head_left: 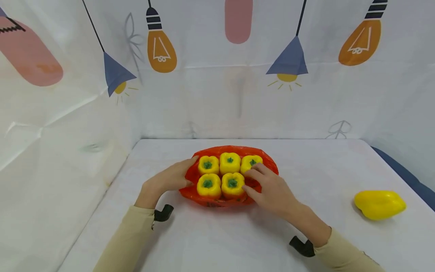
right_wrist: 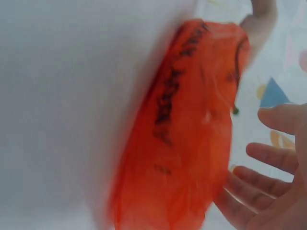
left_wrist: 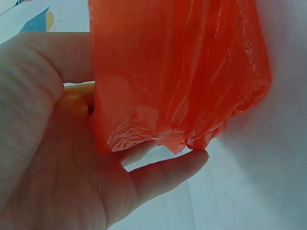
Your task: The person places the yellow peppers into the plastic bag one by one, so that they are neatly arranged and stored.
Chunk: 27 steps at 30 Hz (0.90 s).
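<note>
A red plastic bag [head_left: 217, 203] lies on the table with its mouth up. Yellow bell peppers [head_left: 230, 163] with green stems stand in it, three at the back and two in front. My left hand [head_left: 173, 175] holds the bag's left end; in the left wrist view its fingers pass behind the red plastic, while the one lower down touches the bag's outer side. My right hand [head_left: 273, 190] is over the bag's right side, close to the right-hand peppers. Its fingers look spread and loosely bent in the right wrist view, with nothing held.
Another yellow bell pepper [head_left: 380, 204] lies on its side toward the right of the white table [head_left: 217, 241]. Behind the table hangs a white cloth [head_left: 210, 102] printed with lamps and bulbs. Dark fabric [head_left: 408, 173] shows beyond the right edge.
</note>
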### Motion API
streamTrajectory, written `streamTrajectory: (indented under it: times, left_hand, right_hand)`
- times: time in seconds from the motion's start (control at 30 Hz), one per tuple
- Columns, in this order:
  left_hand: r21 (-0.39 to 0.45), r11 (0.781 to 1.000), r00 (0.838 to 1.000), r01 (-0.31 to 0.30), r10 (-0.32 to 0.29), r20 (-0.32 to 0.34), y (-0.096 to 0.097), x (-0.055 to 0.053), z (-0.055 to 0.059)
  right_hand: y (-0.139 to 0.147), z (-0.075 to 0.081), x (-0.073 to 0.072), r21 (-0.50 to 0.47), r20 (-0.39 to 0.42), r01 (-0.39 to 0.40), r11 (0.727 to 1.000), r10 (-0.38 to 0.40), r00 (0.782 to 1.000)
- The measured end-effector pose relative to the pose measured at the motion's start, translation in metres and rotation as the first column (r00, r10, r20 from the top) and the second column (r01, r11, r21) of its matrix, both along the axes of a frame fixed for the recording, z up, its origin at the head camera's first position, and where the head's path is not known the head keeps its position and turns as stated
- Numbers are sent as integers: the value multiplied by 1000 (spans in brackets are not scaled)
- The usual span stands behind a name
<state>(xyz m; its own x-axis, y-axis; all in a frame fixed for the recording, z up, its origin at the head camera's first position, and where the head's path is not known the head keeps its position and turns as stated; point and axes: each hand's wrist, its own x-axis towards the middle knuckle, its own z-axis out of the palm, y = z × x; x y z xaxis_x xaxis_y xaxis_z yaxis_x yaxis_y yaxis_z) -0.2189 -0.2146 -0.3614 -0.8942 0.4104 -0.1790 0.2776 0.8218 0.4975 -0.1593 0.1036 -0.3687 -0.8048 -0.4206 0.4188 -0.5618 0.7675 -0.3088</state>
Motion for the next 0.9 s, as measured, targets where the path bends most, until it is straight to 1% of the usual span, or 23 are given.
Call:
streamTrajectory:
  times: [0.1, 0.23, 0.3, 0.4, 0.5, 0.7, 0.9]
  left_hand:
    - [-2, 1000, 1000, 2, -2, 3, 2, -1, -2]
    - [-16, 1000, 1000, -4, 4, 4, 2, -1, -4]
    - [-12, 1000, 1000, -4, 4, 3, 2, 0, -4]
    - [-10, 1000, 1000, -5, 5, 2, 1, 0, -4]
    - [-11, 1000, 1000, -5, 5, 4, 1, -1, -4]
    - [-4, 1000, 1000, -5, 5, 18, 1, 0, -4]
    - [-16, 1000, 1000, -18, 19, 24, -1, -1, -4]
  right_hand:
    - [14, 6, -3, -43, -34, -7, 999, 6, 999]
    - [34, 15, -7, -48, -67, 17, 999, -20, 998]
    - [44, 19, -8, -50, -54, 43, 998, -46, 997]
    - [60, 22, -10, -41, -9, 95, 995, -95, 995]
    - [75, 24, -11, -9, 46, 140, 990, -140, 989]
    - [108, 23, -7, 75, 111, 208, 975, -215, 970]
    - [141, 24, -3, 204, 152, 236, 950, -269, 951]
